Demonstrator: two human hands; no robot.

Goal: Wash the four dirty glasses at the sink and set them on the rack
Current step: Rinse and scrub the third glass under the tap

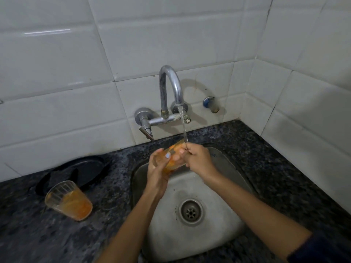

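Over the steel sink (224,188) I hold a clear glass smeared with orange residue (174,158), tilted on its side under the running tap. My left hand (157,173) grips it from below and the left. My right hand (197,158) wraps its right end, fingers against the rim, where the water stream (184,130) lands. A second dirty glass (68,200) with orange residue stands on the counter to the left of the sink. No rack is in view.
A chrome wall faucet (171,92) with a lever handle (146,130) is mounted on the white tiles. A dark round plate (85,168) lies on the speckled granite counter (266,158) behind the standing glass. The drain (190,211) sits mid-basin. A small blue-capped wall valve (209,103) sticks out to the right of the faucet.
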